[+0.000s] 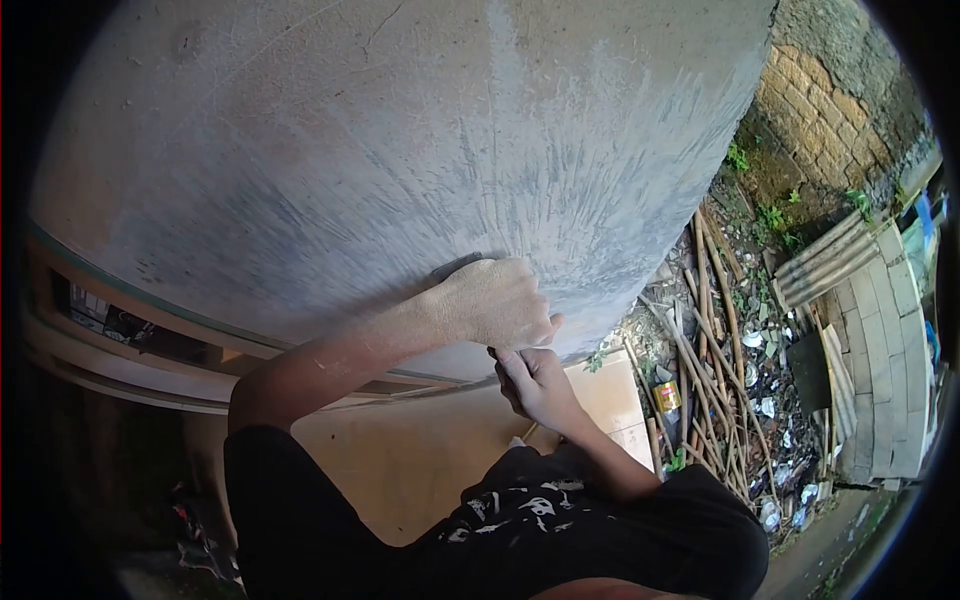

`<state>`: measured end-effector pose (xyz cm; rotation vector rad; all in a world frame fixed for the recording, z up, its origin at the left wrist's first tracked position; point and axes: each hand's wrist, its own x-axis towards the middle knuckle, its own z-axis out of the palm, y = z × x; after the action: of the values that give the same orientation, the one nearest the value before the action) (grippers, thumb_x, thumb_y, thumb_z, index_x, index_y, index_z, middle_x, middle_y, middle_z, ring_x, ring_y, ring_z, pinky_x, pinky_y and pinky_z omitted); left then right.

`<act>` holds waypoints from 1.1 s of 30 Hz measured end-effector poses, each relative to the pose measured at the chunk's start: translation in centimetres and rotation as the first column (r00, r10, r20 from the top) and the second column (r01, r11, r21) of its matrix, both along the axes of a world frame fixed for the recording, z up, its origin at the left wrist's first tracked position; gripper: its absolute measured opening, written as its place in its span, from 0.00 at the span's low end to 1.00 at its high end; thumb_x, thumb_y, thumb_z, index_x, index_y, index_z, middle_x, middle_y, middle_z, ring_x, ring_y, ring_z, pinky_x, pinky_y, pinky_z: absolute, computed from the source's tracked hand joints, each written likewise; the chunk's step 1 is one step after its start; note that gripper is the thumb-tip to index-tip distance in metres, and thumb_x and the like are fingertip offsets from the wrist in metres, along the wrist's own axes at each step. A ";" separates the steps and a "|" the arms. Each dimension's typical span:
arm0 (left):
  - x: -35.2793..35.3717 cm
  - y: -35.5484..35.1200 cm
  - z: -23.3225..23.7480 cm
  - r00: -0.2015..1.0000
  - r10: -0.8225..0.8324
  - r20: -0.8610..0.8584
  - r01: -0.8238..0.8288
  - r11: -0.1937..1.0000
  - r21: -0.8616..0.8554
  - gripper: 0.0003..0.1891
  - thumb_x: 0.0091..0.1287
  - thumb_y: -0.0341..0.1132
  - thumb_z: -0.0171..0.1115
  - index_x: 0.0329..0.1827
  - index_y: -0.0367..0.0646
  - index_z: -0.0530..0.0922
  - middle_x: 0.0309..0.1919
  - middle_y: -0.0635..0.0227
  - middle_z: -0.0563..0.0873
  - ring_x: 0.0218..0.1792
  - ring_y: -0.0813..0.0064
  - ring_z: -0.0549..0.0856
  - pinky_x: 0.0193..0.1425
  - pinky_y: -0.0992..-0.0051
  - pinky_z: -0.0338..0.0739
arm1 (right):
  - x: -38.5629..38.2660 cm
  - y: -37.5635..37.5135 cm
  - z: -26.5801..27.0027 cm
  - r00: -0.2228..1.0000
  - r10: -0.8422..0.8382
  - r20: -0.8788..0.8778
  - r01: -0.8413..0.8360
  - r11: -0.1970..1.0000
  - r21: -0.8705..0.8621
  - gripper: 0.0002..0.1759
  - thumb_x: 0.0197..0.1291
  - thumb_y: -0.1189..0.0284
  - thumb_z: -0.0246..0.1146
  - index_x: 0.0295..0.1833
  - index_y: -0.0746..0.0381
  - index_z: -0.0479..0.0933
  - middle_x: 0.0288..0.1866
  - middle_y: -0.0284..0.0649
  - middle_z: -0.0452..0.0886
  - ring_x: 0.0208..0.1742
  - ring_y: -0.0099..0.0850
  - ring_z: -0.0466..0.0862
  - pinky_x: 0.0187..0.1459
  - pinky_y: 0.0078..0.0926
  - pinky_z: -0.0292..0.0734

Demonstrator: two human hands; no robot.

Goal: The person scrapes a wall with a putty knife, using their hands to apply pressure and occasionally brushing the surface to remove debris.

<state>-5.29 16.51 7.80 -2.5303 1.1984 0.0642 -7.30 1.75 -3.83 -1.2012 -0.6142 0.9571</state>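
Observation:
Dust coats my left hand point(495, 305), which is closed in a fist close against the wall point(480, 140). A dark, flat-edged tool point(465, 264) sticks out past its knuckles and meets the wall surface. Just below, my right hand point(540, 388) is closed too, its thumb near the underside of my left hand. A small dark end point(493, 352) shows at its fingers; I cannot tell what this hand grips. The wall is grey and patchy, with streaks of pale and dark scrape marks fanning out above the hands.
A window frame point(180, 325) runs along the wall's lower left. Tiled floor point(420, 470) lies beneath me. Beyond its edge on the right are bamboo poles point(705, 300), scattered rubbish, a yellow can point(667, 397), corrugated sheets point(825, 262) and stacked blocks point(880, 370).

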 end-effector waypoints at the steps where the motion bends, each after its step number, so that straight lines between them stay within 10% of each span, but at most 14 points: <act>1: 0.1 -0.2 0.3 1.000 -0.003 0.003 0.003 1.000 0.004 0.11 0.55 0.41 0.62 0.26 0.41 0.77 0.11 0.68 0.79 0.17 0.69 0.84 0.20 0.69 0.75 | 0.3 0.0 -0.6 0.995 -0.036 0.097 0.033 0.999 0.032 0.24 0.75 0.57 0.48 0.27 0.61 0.65 0.14 0.27 0.63 0.11 0.16 0.62 0.13 0.17 0.55; 10: 1.2 -0.5 1.6 0.992 -0.021 0.128 0.028 0.998 -0.054 0.14 0.54 0.40 0.63 0.15 0.41 0.80 0.05 0.74 0.73 0.08 0.76 0.75 0.15 0.71 0.70 | 1.6 0.0 0.8 0.999 -0.010 0.040 0.009 1.000 0.010 0.31 0.74 0.55 0.49 0.17 0.61 0.65 0.10 0.30 0.65 0.11 0.18 0.65 0.16 0.19 0.60; 14: 2.2 -1.2 5.2 0.998 0.042 -0.043 -0.037 0.992 0.118 0.11 0.57 0.41 0.62 0.29 0.42 0.80 0.12 0.70 0.80 0.19 0.72 0.85 0.21 0.67 0.77 | 2.9 0.0 3.7 1.000 0.021 -0.019 -0.020 0.999 0.048 0.21 0.75 0.58 0.46 0.31 0.61 0.64 0.15 0.27 0.61 0.11 0.16 0.61 0.11 0.15 0.53; 18: 1.8 -1.0 4.4 0.998 0.034 0.047 -0.038 0.996 0.086 0.10 0.57 0.39 0.63 0.30 0.41 0.81 0.14 0.69 0.82 0.18 0.73 0.84 0.20 0.69 0.78 | 2.9 0.3 3.6 0.999 0.004 -0.050 0.000 0.998 0.067 0.32 0.75 0.55 0.46 0.16 0.59 0.63 0.09 0.29 0.63 0.09 0.18 0.63 0.15 0.17 0.59; 31: 2.4 -1.1 2.9 0.978 -0.085 0.189 0.093 0.995 -0.035 0.12 0.60 0.39 0.62 0.24 0.41 0.84 0.06 0.74 0.73 0.09 0.77 0.74 0.14 0.73 0.69 | 2.6 -0.5 1.8 0.992 0.060 -0.108 -0.048 0.993 0.108 0.24 0.74 0.54 0.47 0.28 0.59 0.62 0.13 0.29 0.58 0.09 0.16 0.57 0.08 0.16 0.50; 33: 2.1 -1.8 2.4 0.995 0.073 -0.070 -0.064 0.990 0.128 0.10 0.58 0.40 0.63 0.31 0.42 0.81 0.14 0.69 0.82 0.19 0.72 0.85 0.22 0.69 0.78 | 2.4 -1.0 2.1 0.988 0.057 -0.143 -0.054 0.998 0.019 0.24 0.74 0.54 0.47 0.29 0.60 0.63 0.13 0.28 0.59 0.09 0.16 0.57 0.09 0.16 0.50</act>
<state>-3.23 14.68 10.21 -2.4777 1.0982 0.2451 -4.88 0.72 -1.76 -1.0957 -0.5417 1.0739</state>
